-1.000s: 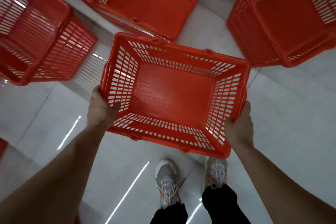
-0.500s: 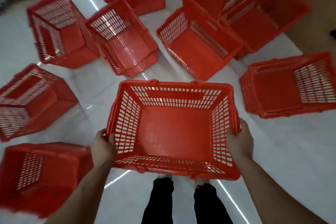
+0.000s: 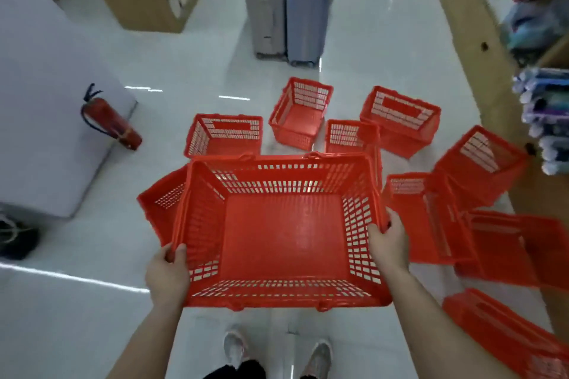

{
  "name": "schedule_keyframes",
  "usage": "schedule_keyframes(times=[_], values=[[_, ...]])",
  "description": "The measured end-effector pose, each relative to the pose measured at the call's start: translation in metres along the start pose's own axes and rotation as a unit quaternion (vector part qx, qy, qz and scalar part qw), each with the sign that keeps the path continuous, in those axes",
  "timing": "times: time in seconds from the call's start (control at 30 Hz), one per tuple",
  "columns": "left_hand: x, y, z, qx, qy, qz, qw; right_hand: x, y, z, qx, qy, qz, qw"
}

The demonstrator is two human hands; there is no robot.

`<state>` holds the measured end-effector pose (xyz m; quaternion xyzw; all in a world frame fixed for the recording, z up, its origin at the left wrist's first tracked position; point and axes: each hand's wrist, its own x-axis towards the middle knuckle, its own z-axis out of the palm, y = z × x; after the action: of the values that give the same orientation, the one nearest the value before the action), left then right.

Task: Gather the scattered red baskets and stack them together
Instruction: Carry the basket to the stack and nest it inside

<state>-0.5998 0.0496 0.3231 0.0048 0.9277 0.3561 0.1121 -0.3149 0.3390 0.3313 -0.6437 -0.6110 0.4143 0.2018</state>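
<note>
The left hand point(image 3: 166, 274) and right hand point(image 3: 389, 244) still gripped the red basket point(image 3: 283, 234) by its side rims. Ahead of them scattered baskets point(image 3: 295, 120) lay in the way, two suitcases point(image 3: 286, 3) beyond, a fire extinguisher point(image 3: 107, 120) far left.

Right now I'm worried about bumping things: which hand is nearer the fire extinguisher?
Left. The left hand grips the held basket on the side toward the fire extinguisher; the right hand grips the opposite side, farther off.

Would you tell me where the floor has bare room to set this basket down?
Bare floor lies left of the held basket, toward the fire extinguisher, and by the shoes; also between the suitcases and the farthest baskets. Ahead and right, baskets crowd together.
</note>
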Motion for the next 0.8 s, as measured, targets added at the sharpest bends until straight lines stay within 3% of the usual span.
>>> schedule_keyframes(times=[0.2, 0.4, 0.6, 0.8], values=[[0.048, -0.048, -0.107, -0.097, 0.081, -0.086, 0.988, -0.041, -0.112, 0.104, -0.014, -0.088, -0.089, 0.992], [0.115, -0.103, -0.183, -0.110, 0.103, -0.118, 0.981, -0.092, -0.166, 0.206, -0.018, -0.119, -0.129, 0.984], [0.199, -0.126, -0.211, -0.065, 0.096, -0.118, 0.986, -0.110, -0.176, 0.287, -0.022, -0.138, -0.092, 0.986], [0.312, -0.112, -0.187, 0.008, 0.050, -0.080, 0.996, -0.082, -0.160, 0.359, -0.018, -0.155, -0.009, 0.988]])
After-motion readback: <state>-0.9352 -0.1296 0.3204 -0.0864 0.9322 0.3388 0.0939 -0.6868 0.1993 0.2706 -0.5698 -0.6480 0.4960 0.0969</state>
